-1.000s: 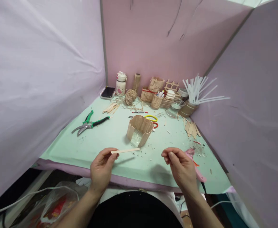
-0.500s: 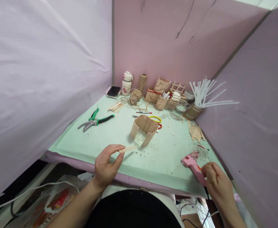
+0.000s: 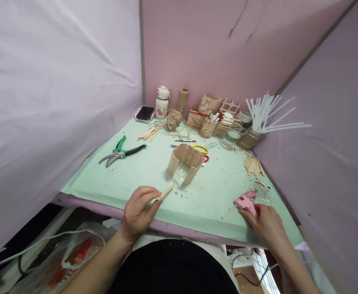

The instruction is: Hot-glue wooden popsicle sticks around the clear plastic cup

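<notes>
Between the thumb and fingers of my left hand (image 3: 140, 212) is a wooden craft stick (image 3: 167, 191), its free end pointing up and right. Just beyond that tip stands a small container made of craft sticks (image 3: 187, 160), with a gap in its near side and a clear piece at the bottom. My right hand (image 3: 267, 222) is closed around the handle of a pink hot glue gun (image 3: 246, 203), which lies on the table at the right, nozzle pointing away. My palm hides most of its handle.
Green-handled pruning shears (image 3: 122, 153) lie open on the left. Scissors (image 3: 200, 149), a pen (image 3: 185, 141) and loose sticks (image 3: 254, 165) lie about. Along the back stand a bottle (image 3: 162, 102), twine (image 3: 174, 119), stick-made holders (image 3: 208, 127) and white glue sticks (image 3: 260, 114).
My right hand has moved left onto the glue gun and wrapped round its handle. In my left hand, the craft stick has turned so its tip points further upward.
</notes>
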Demonstrator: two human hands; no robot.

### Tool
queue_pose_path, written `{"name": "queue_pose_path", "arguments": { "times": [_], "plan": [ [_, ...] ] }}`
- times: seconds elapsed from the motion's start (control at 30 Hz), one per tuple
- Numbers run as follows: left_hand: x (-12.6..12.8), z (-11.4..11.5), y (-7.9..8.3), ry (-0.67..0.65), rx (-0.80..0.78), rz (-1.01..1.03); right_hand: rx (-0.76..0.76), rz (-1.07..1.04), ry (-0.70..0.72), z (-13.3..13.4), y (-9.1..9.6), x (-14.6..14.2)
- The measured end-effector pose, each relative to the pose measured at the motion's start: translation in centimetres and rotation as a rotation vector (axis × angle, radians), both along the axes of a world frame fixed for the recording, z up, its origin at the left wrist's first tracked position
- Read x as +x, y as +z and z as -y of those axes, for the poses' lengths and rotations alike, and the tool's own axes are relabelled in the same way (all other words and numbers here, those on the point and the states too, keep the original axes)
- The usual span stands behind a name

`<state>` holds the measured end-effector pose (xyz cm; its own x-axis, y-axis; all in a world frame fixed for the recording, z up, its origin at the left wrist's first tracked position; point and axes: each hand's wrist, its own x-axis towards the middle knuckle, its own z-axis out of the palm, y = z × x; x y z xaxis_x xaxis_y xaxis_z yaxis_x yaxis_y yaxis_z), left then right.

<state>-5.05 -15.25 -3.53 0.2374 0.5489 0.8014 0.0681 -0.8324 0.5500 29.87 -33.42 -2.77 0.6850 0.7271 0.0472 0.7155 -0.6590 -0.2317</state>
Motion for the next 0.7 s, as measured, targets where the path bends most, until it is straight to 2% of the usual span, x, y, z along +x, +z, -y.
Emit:
{"name": "queue_pose_path", "arguments": {
  "times": [0.13,0.2,0.33,0.47,0.53,0.7],
  "plan": [
    [-0.5,0.4,-0.1,-0.053,0.049,-0.041,0.004,-0.094,-0.052,0.0,1.6,-0.8],
    [-0.7,0.5,-0.1,-0.084,0.094,-0.078,0.052,-0.150,-0.044,0.1,2.6,-1.8],
    [-1.0,0.6,-0.2,-0.127,0.162,-0.152,0.304,-0.431,0.051,0.2,3.9,-4.7],
    [-1.0,0.5,-0.5,-0.161,0.227,-0.179,0.499,-0.755,0.106,-0.4,3.6,-8.0],
    [-0.9,0.5,-0.6,-0.174,0.264,-0.168,0.503,-0.816,0.158,-1.0,3.5,-9.4],
    [-0.9,0.4,-0.5,-0.223,0.311,-0.207,0.363,-0.769,0.389,-2.5,4.3,-11.7]
  ]
}}
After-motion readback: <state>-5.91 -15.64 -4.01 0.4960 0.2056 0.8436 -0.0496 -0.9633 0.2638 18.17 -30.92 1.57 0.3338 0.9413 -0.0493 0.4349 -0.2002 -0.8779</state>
